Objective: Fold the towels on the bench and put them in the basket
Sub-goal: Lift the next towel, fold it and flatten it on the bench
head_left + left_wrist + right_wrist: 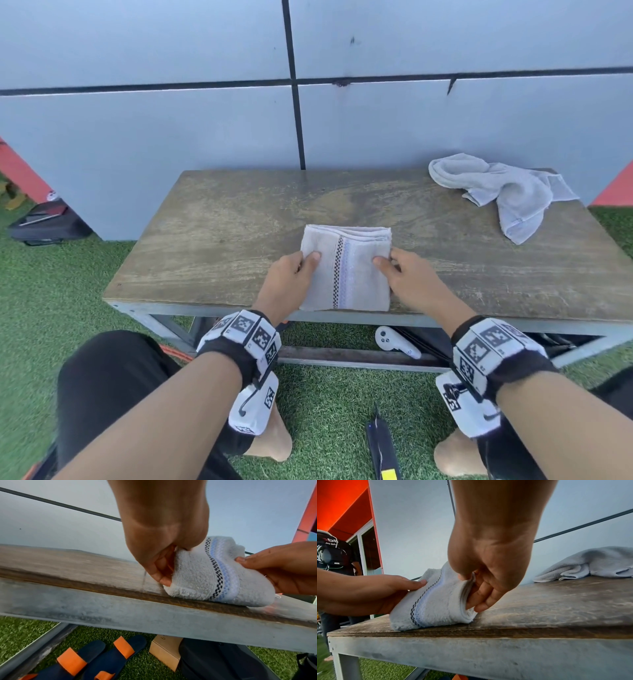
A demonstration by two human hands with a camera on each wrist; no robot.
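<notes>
a: stock on bench [212,240]?
b: item one, striped towel [346,274], folded small, at the near edge. item two, grey towel [507,195], crumpled, far right corner, unfolded. basket: not in view.
a: progress?
b: one fold looks finished, nothing binned; second towel left, by my reckoning.
a: hands?
b: left hand [291,277] pinches the towel's left side, thumb on top, fingers under. right hand [407,274] pinches the right side likewise. both palms down.

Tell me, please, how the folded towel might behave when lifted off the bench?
The folded towel is soft terry, so probably floppy and light. Its stacked layers look loose at the right edge, so they may splay unless both hands keep pinching.
</notes>
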